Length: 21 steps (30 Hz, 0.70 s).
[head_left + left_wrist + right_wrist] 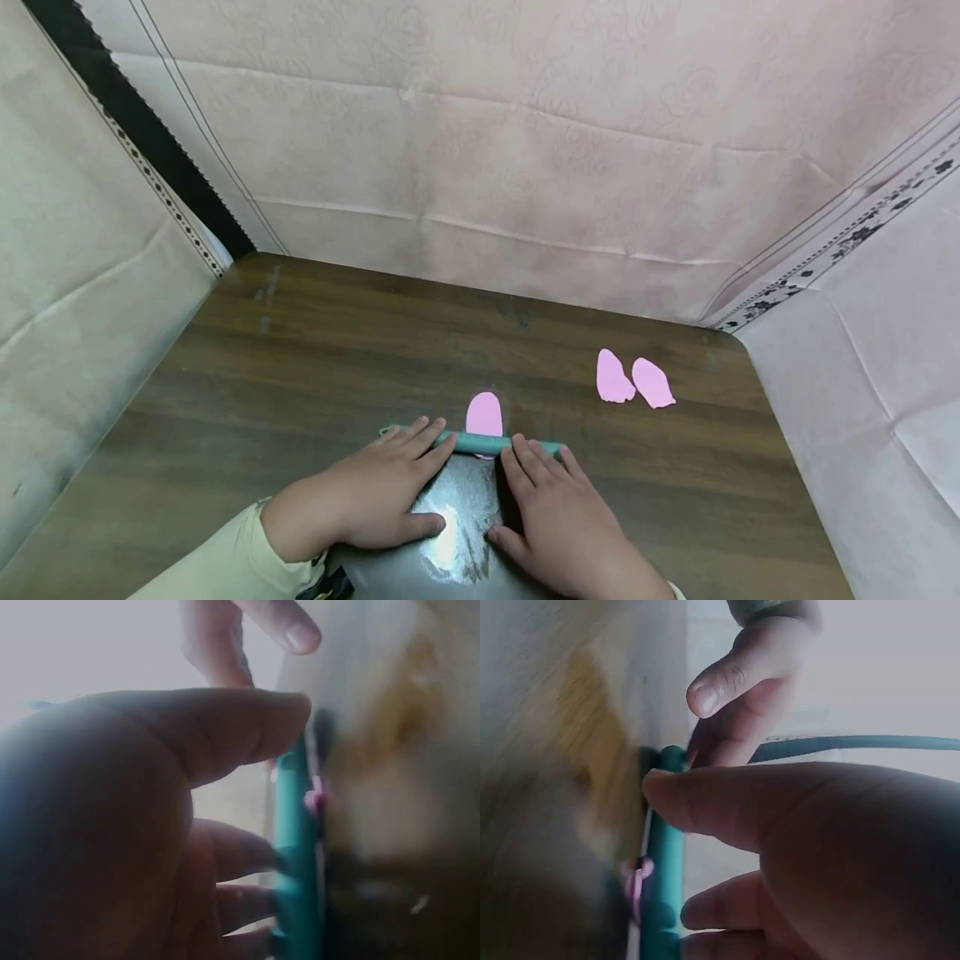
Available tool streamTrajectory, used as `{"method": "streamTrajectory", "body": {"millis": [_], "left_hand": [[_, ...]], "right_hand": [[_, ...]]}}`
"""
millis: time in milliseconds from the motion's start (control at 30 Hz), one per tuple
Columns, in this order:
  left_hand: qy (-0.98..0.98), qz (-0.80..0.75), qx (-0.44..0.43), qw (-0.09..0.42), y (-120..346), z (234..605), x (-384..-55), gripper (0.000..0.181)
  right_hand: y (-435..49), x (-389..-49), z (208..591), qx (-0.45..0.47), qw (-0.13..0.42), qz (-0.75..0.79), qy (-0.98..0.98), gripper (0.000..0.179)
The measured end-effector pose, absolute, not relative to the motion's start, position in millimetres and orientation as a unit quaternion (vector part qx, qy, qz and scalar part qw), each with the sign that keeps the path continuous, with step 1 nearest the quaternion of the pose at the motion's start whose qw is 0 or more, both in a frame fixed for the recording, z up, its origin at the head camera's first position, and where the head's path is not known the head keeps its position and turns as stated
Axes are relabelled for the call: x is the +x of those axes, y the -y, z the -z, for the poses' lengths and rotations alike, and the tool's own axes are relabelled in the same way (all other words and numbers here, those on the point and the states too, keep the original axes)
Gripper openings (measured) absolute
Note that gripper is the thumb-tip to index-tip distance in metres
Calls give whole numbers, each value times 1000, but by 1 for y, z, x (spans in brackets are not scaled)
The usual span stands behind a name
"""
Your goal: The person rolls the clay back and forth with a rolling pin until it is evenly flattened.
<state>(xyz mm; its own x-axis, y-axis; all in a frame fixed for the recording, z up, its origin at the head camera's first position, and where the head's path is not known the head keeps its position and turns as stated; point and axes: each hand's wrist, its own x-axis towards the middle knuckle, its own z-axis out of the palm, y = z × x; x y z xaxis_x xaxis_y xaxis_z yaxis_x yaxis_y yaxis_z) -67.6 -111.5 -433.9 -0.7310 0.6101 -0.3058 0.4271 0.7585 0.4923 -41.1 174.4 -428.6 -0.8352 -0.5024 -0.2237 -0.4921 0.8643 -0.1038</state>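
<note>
A slim green rolling pin (483,445) lies crosswise over the lower end of a flat pink piece (484,412) that looks like modelling clay. My left hand (378,496) rests its outstretched fingers on the pin's left part. On the right part lie the extended fingers of my right hand (562,521). Both thumbs point inward, apart from the pin in the head view. In the left wrist view the pin (295,840) stands beside the fingertips, with a bit of pink at its edge. The right wrist view shows the pin (664,855) under the fingers; a pink edge (636,885) sticks out.
Two more flat pink pieces (615,379) (653,383) lie side by side on the wooden table (337,333), at the back right. A dark, glossy surface with glare (457,533) shows between the hands. Pale patterned cloth (480,167) walls in the table at the back and sides.
</note>
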Motion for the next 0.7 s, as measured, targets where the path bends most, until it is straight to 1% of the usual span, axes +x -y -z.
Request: {"method": "streamTrajectory", "body": {"millis": [133,233,400,700], "left_hand": [[-902,-208,276,257,114,425,-64,92],[-900,-212,273,265,114,422,-63,91],[-902,-209,277,255,112,421,-58,92],[-906,-199,284,243,110,421,-51,94]], "right_hand": [[-172,-38,424,-267,95,16,-959,84],[-171,-37,422,-271,90,10,-958,82],[-168,-37,419,-272,92,9,-958,79],[-166,-34,417,-278,66,20,-958,72]]}}
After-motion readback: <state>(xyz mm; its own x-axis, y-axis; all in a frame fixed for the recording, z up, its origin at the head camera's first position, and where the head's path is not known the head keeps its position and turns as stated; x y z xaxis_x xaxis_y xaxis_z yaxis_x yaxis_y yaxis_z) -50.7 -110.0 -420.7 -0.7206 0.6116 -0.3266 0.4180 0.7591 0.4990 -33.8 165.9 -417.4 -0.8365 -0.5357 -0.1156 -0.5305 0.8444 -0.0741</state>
